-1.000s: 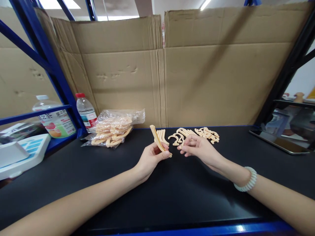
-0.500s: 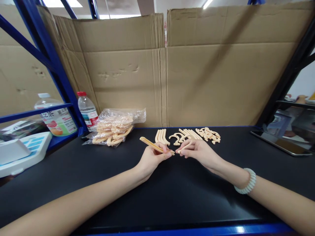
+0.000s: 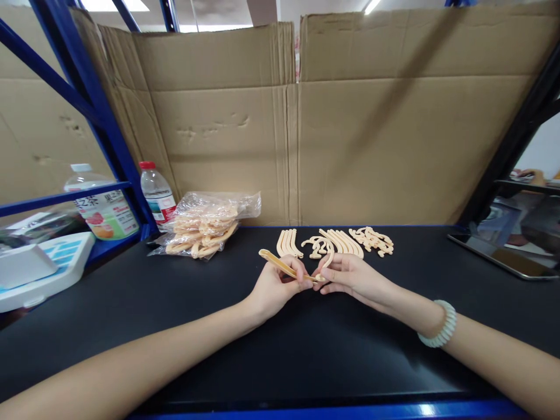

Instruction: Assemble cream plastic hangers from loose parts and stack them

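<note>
My left hand (image 3: 280, 286) is closed on a beige plastic hanger arm (image 3: 276, 261), a long, slightly curved strip that slants down to the right. Between the fingertips of my right hand (image 3: 347, 274) is a curved beige hanger hook (image 3: 329, 256), its bend pointing up. The hook's base meets the arm's right end where both hands come together; whether the two are joined cannot be made out. Just behind my hands lie loose hooks (image 3: 314, 245), a row of arms (image 3: 286, 242) to the left and another row of arms (image 3: 343, 240) to the right.
Small beige pieces (image 3: 371, 240) lie in a pile at the back right, with a phone (image 3: 503, 256) farther right. Clear bags of beige parts (image 3: 203, 224), a red-capped bottle (image 3: 157, 195) and a white-blue tray (image 3: 65, 256) stand left. Cardboard (image 3: 371, 146) walls the black table's back.
My hands have come together and slightly lower. The hook in my right hand has turned upright, and its base now meets the right end of the hanger arm.
</note>
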